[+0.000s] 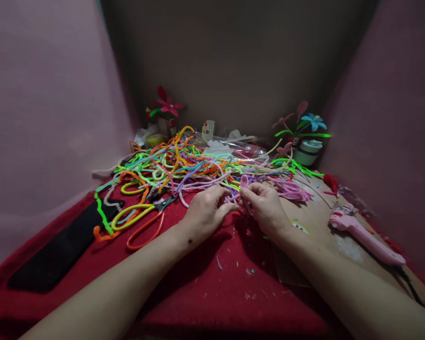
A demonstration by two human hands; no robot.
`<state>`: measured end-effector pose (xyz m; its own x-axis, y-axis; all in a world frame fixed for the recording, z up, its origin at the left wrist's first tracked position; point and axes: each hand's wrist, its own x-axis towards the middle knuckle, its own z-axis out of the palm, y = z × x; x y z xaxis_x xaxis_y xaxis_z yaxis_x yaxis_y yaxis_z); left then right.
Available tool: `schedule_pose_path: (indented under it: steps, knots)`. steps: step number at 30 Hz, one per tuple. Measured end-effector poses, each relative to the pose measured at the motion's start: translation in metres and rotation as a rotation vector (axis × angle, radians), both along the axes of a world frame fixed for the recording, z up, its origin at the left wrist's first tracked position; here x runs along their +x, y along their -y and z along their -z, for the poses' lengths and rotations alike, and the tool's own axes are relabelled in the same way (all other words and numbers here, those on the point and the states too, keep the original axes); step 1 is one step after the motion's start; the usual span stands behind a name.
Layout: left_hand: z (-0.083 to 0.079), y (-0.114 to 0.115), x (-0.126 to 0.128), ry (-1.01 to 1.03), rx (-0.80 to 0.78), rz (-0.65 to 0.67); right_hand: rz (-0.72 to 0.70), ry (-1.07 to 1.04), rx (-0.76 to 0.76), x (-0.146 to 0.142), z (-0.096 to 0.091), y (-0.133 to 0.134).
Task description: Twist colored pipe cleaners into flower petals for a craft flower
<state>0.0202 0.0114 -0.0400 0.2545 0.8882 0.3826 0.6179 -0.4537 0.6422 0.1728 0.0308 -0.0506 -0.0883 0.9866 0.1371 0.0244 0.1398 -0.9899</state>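
Note:
My left hand [207,210] and my right hand [265,205] meet at the middle of a red cloth [205,278], fingers pinched together on a pink pipe cleaner [244,182] whose looped end stands up between them. Just beyond my fingers lies a big tangled heap of coloured pipe cleaners [184,165]. A small pile of pink pipe-cleaner pieces [292,190] lies right of my right hand.
Scissors with orange and yellow handles [145,222] lie left of my left hand. A black flat case [63,248] lies at the far left. A pink glue gun [361,233] rests on cardboard [318,217] at right. Pipe-cleaner flowers [168,108] and a potted flower [306,137] stand at the back.

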Motion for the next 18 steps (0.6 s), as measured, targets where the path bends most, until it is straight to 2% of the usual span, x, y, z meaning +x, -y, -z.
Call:
schedule_pose_path:
  steps: [3,5,9,14,18]
  knots:
    - [0.006,0.002,0.001,-0.184,0.143,-0.017,-0.015,0.010,-0.035,-0.002,0.003,0.003]
    - [0.005,0.004,0.001,-0.178,0.118,-0.032,-0.021,0.007,-0.054,-0.003,0.004,0.003]
    - [-0.004,0.006,0.003,0.032,-0.119,-0.053,-0.030,-0.052,-0.115,-0.006,0.004,0.004]
    - [-0.010,0.006,0.004,0.276,-0.356,-0.081,-0.031,-0.089,-0.078,-0.010,0.000,0.009]
    - [-0.014,0.004,-0.003,0.454,-0.389,-0.130,0.015,-0.178,-0.140,-0.006,-0.006,0.008]
